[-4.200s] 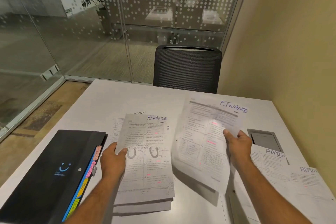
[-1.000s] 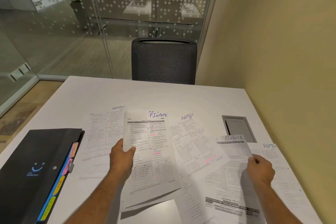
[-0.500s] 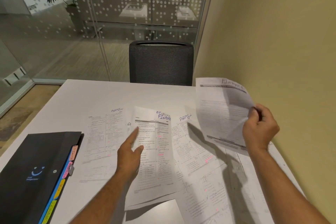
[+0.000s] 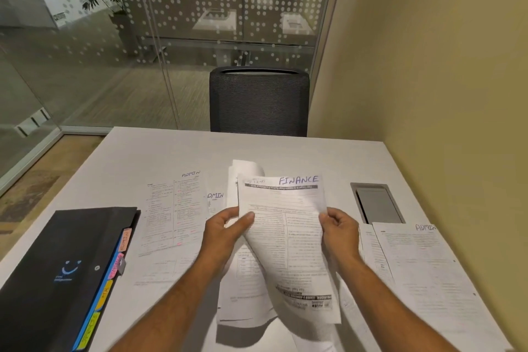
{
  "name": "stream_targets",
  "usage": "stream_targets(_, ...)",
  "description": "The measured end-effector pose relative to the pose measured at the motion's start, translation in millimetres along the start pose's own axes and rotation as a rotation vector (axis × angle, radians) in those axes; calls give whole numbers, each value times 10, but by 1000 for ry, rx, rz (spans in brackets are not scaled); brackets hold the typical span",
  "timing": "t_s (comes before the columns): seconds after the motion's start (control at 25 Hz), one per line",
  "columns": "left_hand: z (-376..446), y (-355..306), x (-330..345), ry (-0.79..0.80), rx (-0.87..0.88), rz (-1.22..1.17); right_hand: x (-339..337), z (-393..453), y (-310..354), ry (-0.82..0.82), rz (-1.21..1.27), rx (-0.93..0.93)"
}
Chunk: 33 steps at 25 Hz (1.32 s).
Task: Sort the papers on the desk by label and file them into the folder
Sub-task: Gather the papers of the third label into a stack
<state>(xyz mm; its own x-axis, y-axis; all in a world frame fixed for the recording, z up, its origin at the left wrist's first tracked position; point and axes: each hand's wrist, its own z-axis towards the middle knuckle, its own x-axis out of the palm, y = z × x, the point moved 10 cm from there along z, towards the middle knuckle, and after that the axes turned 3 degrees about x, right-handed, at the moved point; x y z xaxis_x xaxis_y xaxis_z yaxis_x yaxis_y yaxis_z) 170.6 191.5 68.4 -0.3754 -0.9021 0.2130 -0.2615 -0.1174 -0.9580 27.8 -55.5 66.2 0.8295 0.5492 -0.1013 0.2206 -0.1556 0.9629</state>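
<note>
1. The papers marked FINANCE (image 4: pixel 281 240) are up off the desk (image 4: pixel 177 151) at its middle, gathered into one bundle, the top sheet's label readable along its far edge.
2. The left hand (image 4: pixel 225 233) pinches the bundle's left edge, thumb across the printed face and fingers curled behind; the right hand (image 4: pixel 340 233) grips the right edge the same way. Both are clamped on the bundle.
3. My reading of the step: sorting is under way, the FINANCE group is being squared up, and nothing has gone into the folder yet.
4. The next move likely calls for tapping the edges flush, then either laying the bundle down to gather the ADMIN sheets or carrying it towards 8 o'clock to the folder.
5. The folder (image 4: pixel 57 274) lies closed at 8 o'clock from the hands, its coloured tabs (image 4: pixel 114 263) showing along the right edge; I count about five, though the lower ones blur.
6. Count of hands: two. Folders: one.
7. Held sheets: at least three layers show; the exact number I cannot tell.
8. ADMIN labels visible: three, namely one sheet (image 4: pixel 174 208) at 10 o'clock, one (image 4: pixel 215 196) peeping out beside the bundle, and one (image 4: pixel 423 266) at 3 o'clock.
9. A grey hatch (image 4: pixel 377 203) sits in the desk at 2 o'clock, and one black chair (image 4: pixel 258 101) stands at 12.
</note>
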Motion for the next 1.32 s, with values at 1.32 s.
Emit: stream_targets(1.32, 220, 31, -885, -402, 80, -12, -103, -13, -1402, 240, -1117, -135)
